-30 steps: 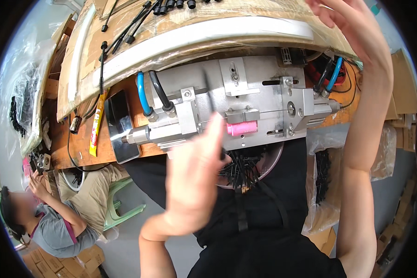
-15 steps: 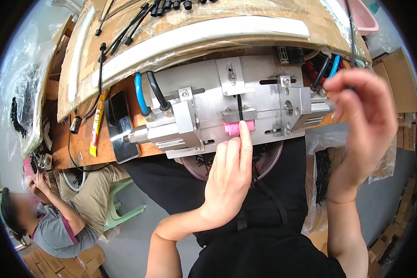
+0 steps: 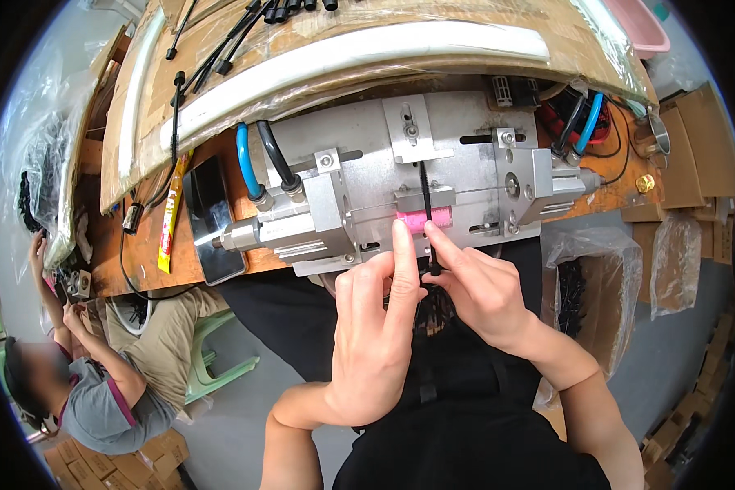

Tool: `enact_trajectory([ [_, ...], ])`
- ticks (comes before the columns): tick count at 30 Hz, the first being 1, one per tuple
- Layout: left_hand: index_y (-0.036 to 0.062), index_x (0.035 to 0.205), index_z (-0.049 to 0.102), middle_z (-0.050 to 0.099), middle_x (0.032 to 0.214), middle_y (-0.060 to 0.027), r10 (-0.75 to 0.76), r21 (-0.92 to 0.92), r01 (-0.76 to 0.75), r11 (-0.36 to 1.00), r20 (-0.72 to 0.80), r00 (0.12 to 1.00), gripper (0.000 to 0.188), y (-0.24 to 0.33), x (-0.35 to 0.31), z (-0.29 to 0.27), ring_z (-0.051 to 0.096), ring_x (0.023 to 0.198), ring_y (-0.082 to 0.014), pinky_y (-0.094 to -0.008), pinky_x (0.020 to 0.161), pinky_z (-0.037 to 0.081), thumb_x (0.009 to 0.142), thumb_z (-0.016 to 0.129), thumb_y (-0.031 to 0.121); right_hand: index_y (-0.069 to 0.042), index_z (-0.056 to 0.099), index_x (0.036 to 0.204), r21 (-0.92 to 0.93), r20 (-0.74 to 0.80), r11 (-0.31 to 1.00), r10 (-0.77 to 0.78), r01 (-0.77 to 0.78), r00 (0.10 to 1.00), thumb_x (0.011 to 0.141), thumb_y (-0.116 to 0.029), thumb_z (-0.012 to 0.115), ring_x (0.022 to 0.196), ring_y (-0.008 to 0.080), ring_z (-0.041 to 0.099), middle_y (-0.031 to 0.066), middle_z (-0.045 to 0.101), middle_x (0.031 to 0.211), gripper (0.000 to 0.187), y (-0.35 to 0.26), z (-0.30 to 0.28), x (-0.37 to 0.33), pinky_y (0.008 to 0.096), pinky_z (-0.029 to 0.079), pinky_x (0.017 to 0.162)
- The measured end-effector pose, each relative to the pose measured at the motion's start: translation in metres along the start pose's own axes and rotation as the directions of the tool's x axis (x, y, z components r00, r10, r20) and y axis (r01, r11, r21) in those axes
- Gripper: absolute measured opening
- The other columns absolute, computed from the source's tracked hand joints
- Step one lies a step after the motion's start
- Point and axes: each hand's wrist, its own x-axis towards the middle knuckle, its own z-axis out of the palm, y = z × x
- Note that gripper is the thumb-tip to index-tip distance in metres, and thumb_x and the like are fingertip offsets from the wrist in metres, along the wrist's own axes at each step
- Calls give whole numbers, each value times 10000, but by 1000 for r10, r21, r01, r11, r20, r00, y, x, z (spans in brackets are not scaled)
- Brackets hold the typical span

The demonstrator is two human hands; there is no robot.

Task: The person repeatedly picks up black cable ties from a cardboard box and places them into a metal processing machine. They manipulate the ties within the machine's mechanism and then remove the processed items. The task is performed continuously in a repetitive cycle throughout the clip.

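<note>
A thin black rod [image 3: 425, 188] with a black knob at its near end lies across the metal fixture [image 3: 367, 131], over a pink block [image 3: 415, 220] at its front. My right hand [image 3: 490, 298] has the rod's near end between thumb and fingers by the knob, its index fingertip at the rod beside the pink block. My left hand [image 3: 371, 327] points its index finger onto the block's left part, other fingers loosely curled, holding nothing. Metal cylinder units flank the block: one on the left [image 3: 310, 224], one on the right [image 3: 539, 184].
Cardboard [image 3: 302, 90] with a white strip and several black rods overhangs the bench behind. A phone [image 3: 212, 216] and yellow packet [image 3: 171, 216] lie left. Blue and black hoses [image 3: 247, 163] rise from the units. A co-worker [image 3: 106, 392] sits at left; a plastic-lined box [image 3: 592, 286] stands right.
My right hand has come from the raised far right to the rod's near end. My left index finger has shifted left from the rod onto the block's left part. The rod now extends nearer me.
</note>
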Motion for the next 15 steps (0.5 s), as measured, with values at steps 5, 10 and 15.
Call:
enact_trajectory([
  [5,-38,1401,476,543,1052,-117,10,-35,-10,999,2,1000,754,-3,6,-2,518,898,-261,-346,790,468,688,699,-141,30,504,1375,2,7,1000,14,-14,1000,732,14,757,590,204,568,71,537,686,691,-2,-1,2,344,474,548],
  [10,73,1394,535,551,971,-108,131,75,-120,990,-168,977,729,-21,68,-26,544,903,-242,-344,809,464,714,706,-128,-46,545,1359,-33,122,999,-10,14,992,754,-115,776,638,203,598,61,588,804,652,-11,-41,33,337,497,559],
  [15,23,1090,644,630,924,-115,400,372,-264,890,-359,843,199,-51,198,-36,611,869,-191,-305,779,484,899,647,80,-3,679,1074,-464,-171,855,-343,232,924,881,-45,666,613,143,590,88,652,743,197,23,-79,145,251,474,553],
])
